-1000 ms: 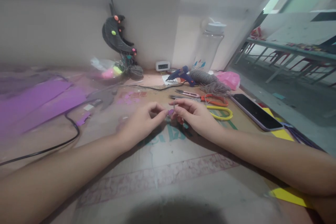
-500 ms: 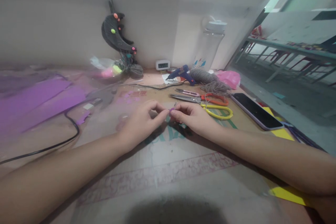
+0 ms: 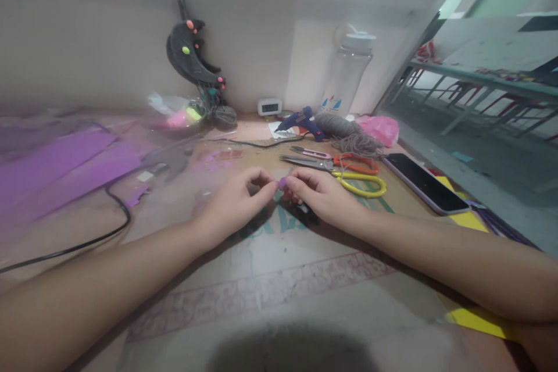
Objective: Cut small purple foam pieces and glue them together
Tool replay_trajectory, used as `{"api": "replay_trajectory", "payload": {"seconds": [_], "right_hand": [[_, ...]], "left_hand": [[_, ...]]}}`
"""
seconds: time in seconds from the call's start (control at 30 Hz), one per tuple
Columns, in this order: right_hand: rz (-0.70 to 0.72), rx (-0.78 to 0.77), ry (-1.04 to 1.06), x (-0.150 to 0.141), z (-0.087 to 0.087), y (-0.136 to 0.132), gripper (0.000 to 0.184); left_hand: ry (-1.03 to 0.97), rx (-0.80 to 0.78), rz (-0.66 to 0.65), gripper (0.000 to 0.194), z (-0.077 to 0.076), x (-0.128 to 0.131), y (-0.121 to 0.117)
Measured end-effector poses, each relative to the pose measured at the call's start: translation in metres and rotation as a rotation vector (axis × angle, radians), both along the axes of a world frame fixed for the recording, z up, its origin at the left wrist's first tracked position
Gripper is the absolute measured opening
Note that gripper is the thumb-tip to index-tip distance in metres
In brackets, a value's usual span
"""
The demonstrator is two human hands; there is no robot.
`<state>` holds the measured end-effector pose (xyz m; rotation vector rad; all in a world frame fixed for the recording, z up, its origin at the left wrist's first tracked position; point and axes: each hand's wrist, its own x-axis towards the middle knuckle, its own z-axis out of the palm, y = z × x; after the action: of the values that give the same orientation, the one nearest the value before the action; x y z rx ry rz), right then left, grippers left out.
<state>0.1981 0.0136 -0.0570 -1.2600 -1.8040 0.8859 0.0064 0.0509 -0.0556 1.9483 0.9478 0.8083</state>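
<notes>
Between my fingertips, over the middle of the table, is a small purple piece [image 3: 282,183], too small to tell its exact kind. My left hand [image 3: 244,195] pinches its left edge with thumb and forefinger. From the other side my right hand [image 3: 320,189] grips it the same way, its other fingers curled under. Just beyond the right hand lie yellow-handled scissors [image 3: 361,184], orange-handled scissors [image 3: 357,163] and small pink thread snips [image 3: 311,153]. Purple sheets [image 3: 65,157] are spread at the left, blurred in part.
Along the wall stand a dark crescent ornament [image 3: 187,55], a small digital clock [image 3: 269,107] and a clear bottle [image 3: 349,75]. A blue glue gun [image 3: 303,123] lies beside grey yarn [image 3: 349,133]. A phone [image 3: 425,183] rests at the right edge; a black cable [image 3: 124,224] crosses the left.
More of the purple piece shows between my fingertips, and my left fingertips have shifted slightly left. Both hands keep their pinch.
</notes>
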Motion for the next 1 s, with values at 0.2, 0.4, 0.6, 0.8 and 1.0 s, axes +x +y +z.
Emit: {"api": "replay_trajectory", "payload": {"seconds": [0.2,0.4,0.6,0.8,1.0], "right_hand": [[-0.007,0.121,-0.190,0.004,0.005,0.002,0.033],[-0.004,0.068,-0.156,0.007,0.004,0.004,0.039],[0.016,0.082,-0.149,0.007,0.001,0.004,0.036],[0.023,0.093,-0.160,0.008,0.000,0.005,0.032],[-0.016,-0.027,-0.055,0.006,-0.002,0.008,0.025]], "left_hand": [[-0.013,0.003,0.010,0.019,-0.007,0.000,0.008],[0.017,-0.008,-0.010,0.019,-0.012,-0.001,0.011],[0.002,0.010,-0.014,0.026,-0.011,0.000,0.007],[-0.027,-0.043,-0.089,0.026,-0.009,-0.001,0.010],[-0.151,-0.211,-0.124,0.025,-0.008,-0.002,0.014]]}}
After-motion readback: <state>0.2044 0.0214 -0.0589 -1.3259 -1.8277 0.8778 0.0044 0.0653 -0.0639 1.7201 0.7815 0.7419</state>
